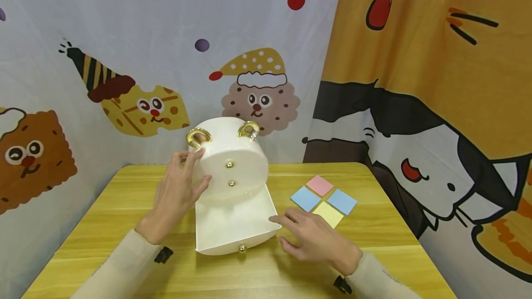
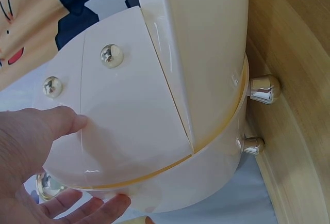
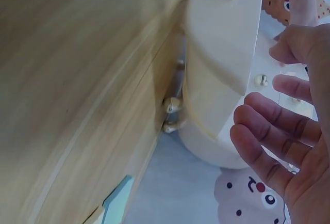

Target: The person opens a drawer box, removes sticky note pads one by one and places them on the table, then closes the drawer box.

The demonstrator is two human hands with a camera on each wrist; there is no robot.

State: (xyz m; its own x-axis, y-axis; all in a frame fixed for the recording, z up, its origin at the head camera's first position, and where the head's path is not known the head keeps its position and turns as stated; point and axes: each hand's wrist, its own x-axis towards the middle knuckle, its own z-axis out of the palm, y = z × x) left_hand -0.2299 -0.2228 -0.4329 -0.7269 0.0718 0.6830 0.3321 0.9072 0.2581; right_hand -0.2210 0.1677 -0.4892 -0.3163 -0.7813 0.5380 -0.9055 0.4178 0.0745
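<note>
A white, bear-shaped drawer box (image 1: 232,151) with gold ears and gold knobs stands on the table, its lower drawer (image 1: 234,220) pulled out toward me. The drawer's inside is bare. My left hand (image 1: 176,190) holds the box at its left side, thumb on the front face and fingers round the side wall, as the left wrist view (image 2: 31,157) also shows. Beside the drawer's right front corner is my right hand (image 1: 309,236), fingers loosely bent, index fingertip right at the drawer's edge. Nothing lies in its palm in the right wrist view.
Right of the box, several square paper pads lie close together on the wooden table (image 1: 124,202): a pink one (image 1: 319,185), two blue ones (image 1: 342,201) and a yellow one (image 1: 328,215). A cartoon-printed curtain (image 1: 257,17) hangs behind the table and along its right.
</note>
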